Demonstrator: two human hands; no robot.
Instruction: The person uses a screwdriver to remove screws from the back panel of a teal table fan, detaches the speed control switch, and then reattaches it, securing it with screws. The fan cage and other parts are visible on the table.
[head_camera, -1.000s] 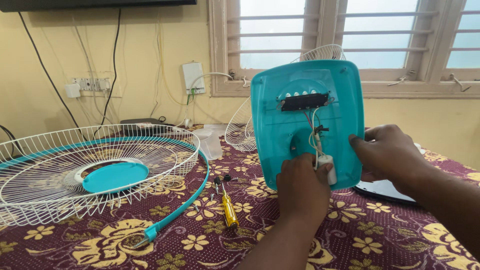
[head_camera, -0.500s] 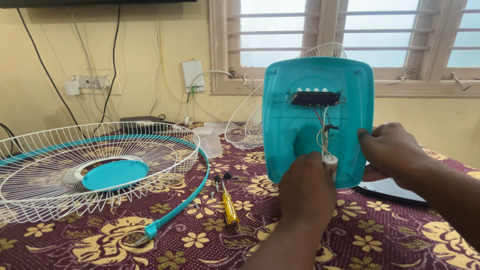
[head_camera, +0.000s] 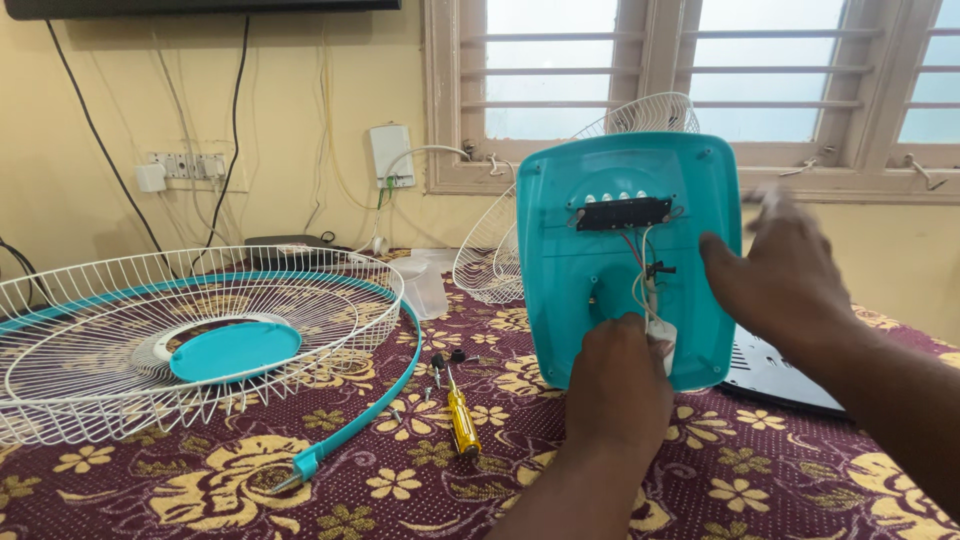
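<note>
A teal plastic fan base cover (head_camera: 600, 200) stands upright on the table, its inside facing me, with a black switch strip (head_camera: 622, 213) and thin wires (head_camera: 643, 275) hanging from it. My left hand (head_camera: 615, 385) is shut on its lower edge, fingers by a small white part (head_camera: 662, 337) at the wire ends. My right hand (head_camera: 785, 280) hovers open just right of the cover, blurred and apart from it.
A white wire fan guard with a teal centre and teal rim band (head_camera: 190, 340) lies at the left. A yellow screwdriver (head_camera: 462, 422) and loose screws (head_camera: 445, 360) lie in the middle. A second guard (head_camera: 500, 250) leans behind the cover. A dark panel (head_camera: 775, 375) lies at right.
The cover has been lifted and stood more upright. My right hand has let go of its right edge and pulled away to the right.
</note>
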